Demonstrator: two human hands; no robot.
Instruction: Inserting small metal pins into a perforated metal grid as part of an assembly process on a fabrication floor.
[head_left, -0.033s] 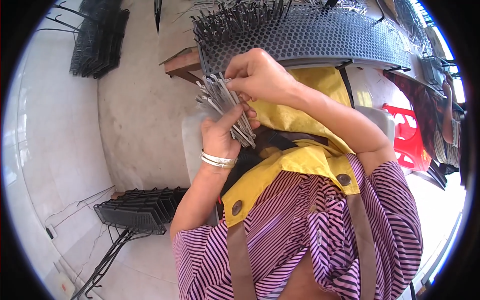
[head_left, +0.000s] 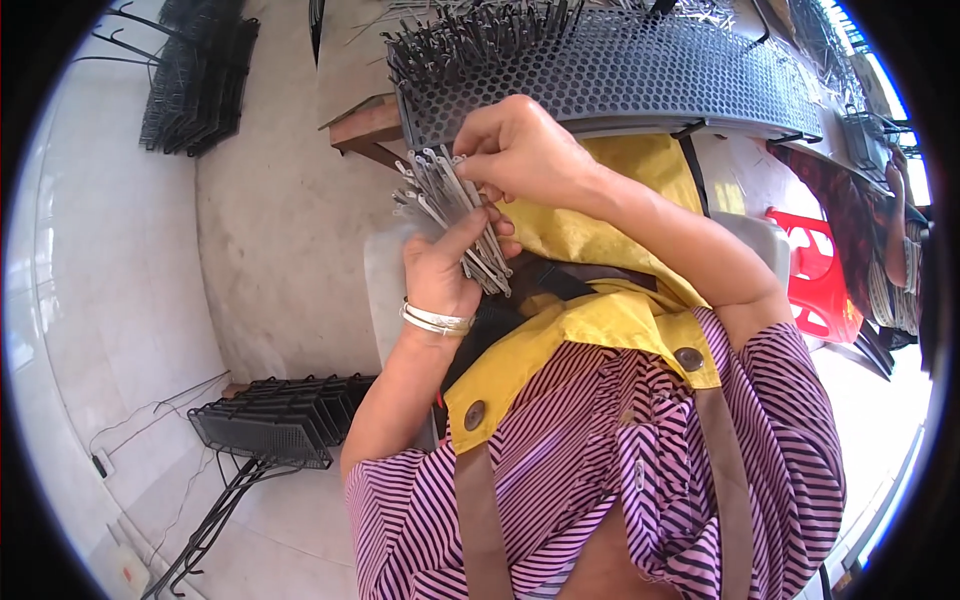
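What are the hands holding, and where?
The left hand holds metal strips around their middle. The right hand is at their upper ends; I can't tell if it grips.

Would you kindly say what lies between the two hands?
The head view shows a bundle of thin metal strips, clasped in the left hand, its upper end at the right hand.

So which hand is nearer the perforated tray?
The right. The right hand, at the upper ends of the metal strips, overlaps the near edge of the perforated tray in the picture. The left hand grips the strips lower down, farther from the tray.
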